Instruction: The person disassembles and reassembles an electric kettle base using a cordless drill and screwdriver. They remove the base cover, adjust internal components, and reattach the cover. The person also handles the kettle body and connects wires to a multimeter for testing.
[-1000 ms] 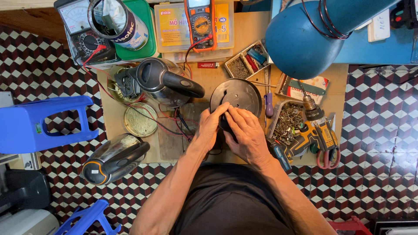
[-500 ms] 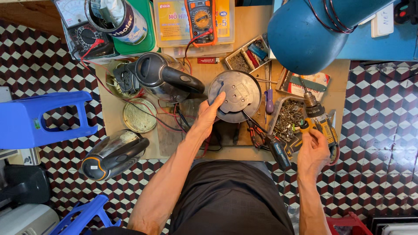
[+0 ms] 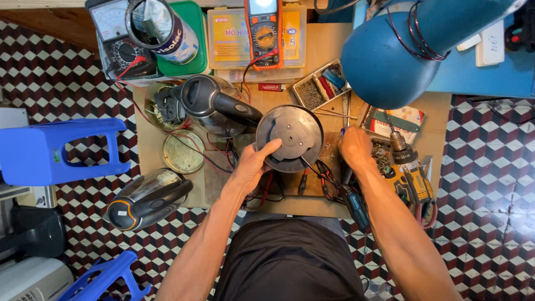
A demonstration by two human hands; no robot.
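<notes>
- Round base (image 3: 292, 136) is being gripped at its edge by left hand (image 3: 253, 167), as before.
- Right hand (image 3: 356, 147), moved up from the drill (image 3: 409, 175), is being rested by the screw tray (image 3: 382, 159); grip cannot be told.

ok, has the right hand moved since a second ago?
Yes. The right hand left the round kettle base and went out to the right, now beside the cordless drill.

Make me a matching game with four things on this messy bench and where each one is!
1. round kettle base
2. yellow drill
3. blue stool
4. orange meter

a. on the floor, far left
b. lying on a yellow-labelled box at the top
c. under the left hand
d. beside the right hand

Pairs: 1-c, 2-d, 3-a, 4-b
</notes>
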